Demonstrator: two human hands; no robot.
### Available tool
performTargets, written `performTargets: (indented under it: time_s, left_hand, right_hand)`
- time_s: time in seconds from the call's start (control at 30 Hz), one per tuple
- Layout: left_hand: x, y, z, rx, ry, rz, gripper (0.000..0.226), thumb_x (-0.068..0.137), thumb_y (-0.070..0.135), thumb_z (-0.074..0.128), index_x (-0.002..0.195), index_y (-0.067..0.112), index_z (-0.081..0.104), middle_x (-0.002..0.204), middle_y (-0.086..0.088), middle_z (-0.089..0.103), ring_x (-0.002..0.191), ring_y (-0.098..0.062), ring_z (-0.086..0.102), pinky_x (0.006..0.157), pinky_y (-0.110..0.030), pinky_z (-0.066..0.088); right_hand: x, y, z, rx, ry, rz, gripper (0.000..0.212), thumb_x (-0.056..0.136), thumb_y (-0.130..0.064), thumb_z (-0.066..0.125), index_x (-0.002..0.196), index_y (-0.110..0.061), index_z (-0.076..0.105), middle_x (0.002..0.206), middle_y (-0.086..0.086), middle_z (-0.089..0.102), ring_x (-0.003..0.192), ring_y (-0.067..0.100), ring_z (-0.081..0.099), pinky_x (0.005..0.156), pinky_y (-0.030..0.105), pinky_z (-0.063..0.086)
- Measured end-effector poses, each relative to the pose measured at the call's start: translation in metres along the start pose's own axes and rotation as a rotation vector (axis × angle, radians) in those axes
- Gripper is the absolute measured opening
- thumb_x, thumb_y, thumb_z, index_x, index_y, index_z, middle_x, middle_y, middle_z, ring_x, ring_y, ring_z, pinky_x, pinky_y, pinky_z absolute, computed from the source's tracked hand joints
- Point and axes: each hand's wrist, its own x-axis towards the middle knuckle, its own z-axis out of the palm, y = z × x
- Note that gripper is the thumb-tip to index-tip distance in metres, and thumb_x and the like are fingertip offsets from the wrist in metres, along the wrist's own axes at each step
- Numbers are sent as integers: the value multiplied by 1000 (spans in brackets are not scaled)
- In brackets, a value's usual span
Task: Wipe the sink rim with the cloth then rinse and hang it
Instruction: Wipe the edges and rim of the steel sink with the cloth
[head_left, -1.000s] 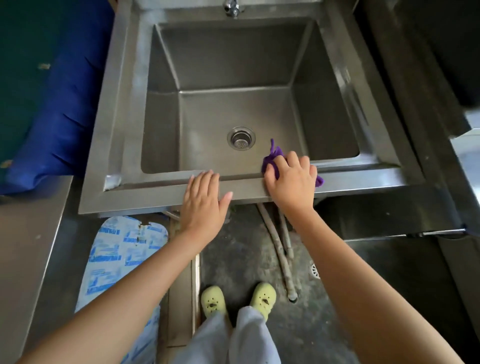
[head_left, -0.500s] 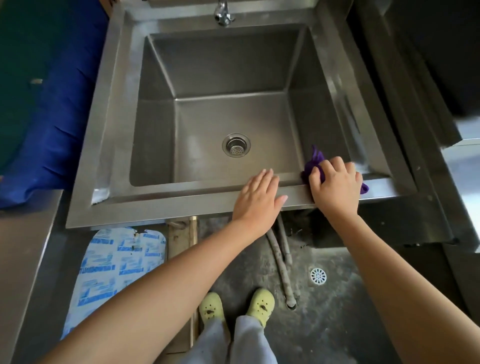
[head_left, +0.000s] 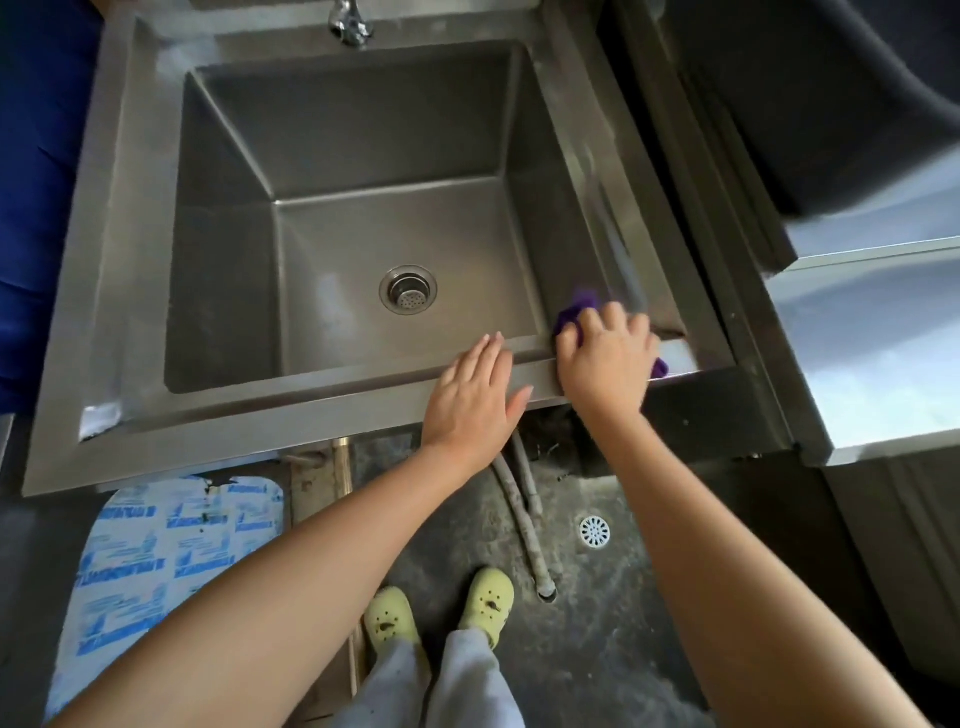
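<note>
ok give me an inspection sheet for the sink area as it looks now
surface: steel sink rim, near edge bare left of the hands; basin looks empty, strainer drain.
job's things: purple cloth bunched at the near right corner.
clutter: nothing seen on the rim.
grippers: right hand pressing on the cloth; left hand flat on the rim, empty.
cables: two hoses hang below the sink.
surroundings: tap, floor drain, printed sheet on the floor.

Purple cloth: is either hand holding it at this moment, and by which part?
The right hand presses the purple cloth bunched under its palm on the sink rim, only edges showing. The left hand lies flat, holding nothing.
</note>
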Motion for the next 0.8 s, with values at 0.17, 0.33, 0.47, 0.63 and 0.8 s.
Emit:
performTargets:
  time_s: [0.17,0.33,0.47,0.63,0.8]
  left_hand:
    - [-1,-1,0,22,45,26,61,92,46,23,127,8,53,138,-8,52,130,-20,46,104,-35,39]
    - [-2,-2,0,34,9,38,68,92,49,12,138,8,40,149,-8,38,139,-19,33,110,-34,29]
    - [1,-1,2,45,5,24,66,93,47,15,134,7,47,144,-8,44,135,-20,39,106,-35,36]
    - [0,-1,2,28,46,27,62,92,46,21,130,6,52,140,-9,50,131,-21,45,103,-36,40]
    - [1,-1,0,34,70,34,59,92,45,26,125,6,56,135,-10,55,127,-22,50,99,-36,44]
  right_hand:
    - [-1,4,0,52,-27,-177,31,91,-33,39,88,-11,60,94,8,60,92,33,50,81,41,37]
    - [21,54,-12,-30,-30,-107,32,93,-33,38,94,-10,60,103,11,59,96,34,48,84,42,37]
    - [21,57,-14,-71,-24,-6,33,93,-34,37,100,-10,60,113,12,57,101,35,47,90,44,36]
    - [-6,35,-9,-93,24,16,34,91,-38,43,100,-9,59,105,15,59,96,36,51,86,45,40]
    - [10,48,-12,-127,-52,-50,37,95,-40,39,110,-10,54,116,15,55,106,36,48,91,45,37]
